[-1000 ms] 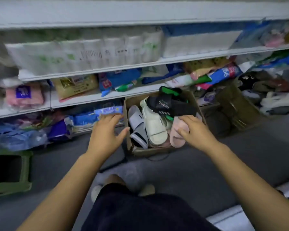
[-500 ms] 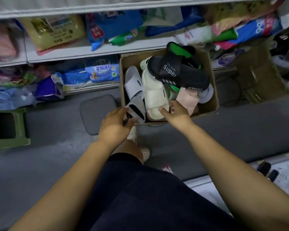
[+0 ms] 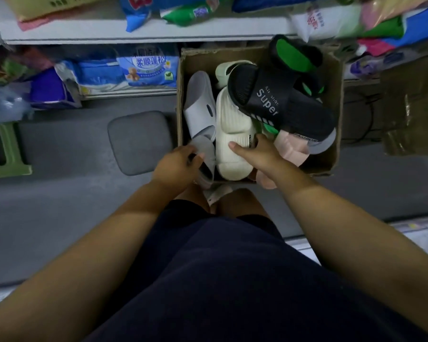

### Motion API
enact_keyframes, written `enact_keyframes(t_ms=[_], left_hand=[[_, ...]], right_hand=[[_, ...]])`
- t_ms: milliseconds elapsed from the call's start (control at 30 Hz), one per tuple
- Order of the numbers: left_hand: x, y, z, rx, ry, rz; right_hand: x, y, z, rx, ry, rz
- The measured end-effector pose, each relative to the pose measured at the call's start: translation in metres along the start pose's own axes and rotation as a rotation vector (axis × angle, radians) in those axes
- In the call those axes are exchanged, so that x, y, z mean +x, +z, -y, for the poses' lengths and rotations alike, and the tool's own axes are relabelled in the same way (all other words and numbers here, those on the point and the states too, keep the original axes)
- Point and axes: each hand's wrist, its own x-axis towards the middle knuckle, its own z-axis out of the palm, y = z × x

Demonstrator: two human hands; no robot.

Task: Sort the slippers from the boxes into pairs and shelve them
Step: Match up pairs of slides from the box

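Head view: A person bends over an open cardboard box of loose slippers at centre frame, below a stocked shelf along the top edge. The left hand curls round a smooth grey slipper at the box's lower left corner. The right hand grips a thick, ribbed cream slipper just beside it, thumb on top and fingers hooked over its right edge. The sorting appears to be at its first step, picking slippers out. A second grey slipper, moulded foam by the look of it, lies directly above the held one and looks its likely mate. A black slipper lettered "Super" lies over the upper end of the cream one, so lifting that out probably calls for sliding it clear first.
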Motion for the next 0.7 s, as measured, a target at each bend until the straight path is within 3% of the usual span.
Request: enact_keyframes(t_ms=[67, 133, 267, 333, 433, 500, 700], left_hand=[[0.002, 0.002, 0.000, -0.011, -0.020, -0.015], [0.002, 0.007, -0.003, -0.010, -0.056, -0.029], [0.003, 0.022, -0.013, 0.041, -0.081, -0.063], [0.002, 0.028, -0.022, 0.041, -0.092, -0.085], [0.001, 0.037, -0.037, 0.094, -0.091, -0.141], [-0.001, 0.044, -0.045, 0.174, -0.084, -0.177], [-0.009, 0.065, -0.064, 0.132, -0.067, -0.323]], right_hand=[[-0.001, -0.003, -0.003, -0.030, 0.009, 0.040], [-0.005, -0.009, -0.005, -0.111, -0.091, -0.025], [-0.023, -0.044, -0.007, -0.134, -0.523, -0.566], [-0.018, -0.069, -0.009, -0.285, -0.570, -0.703], [0.009, -0.103, -0.017, -0.576, -0.398, -0.524], [0.026, -0.120, -0.023, -0.647, -0.347, -0.377], [0.025, -0.162, -0.030, -0.317, -0.383, -0.334]])
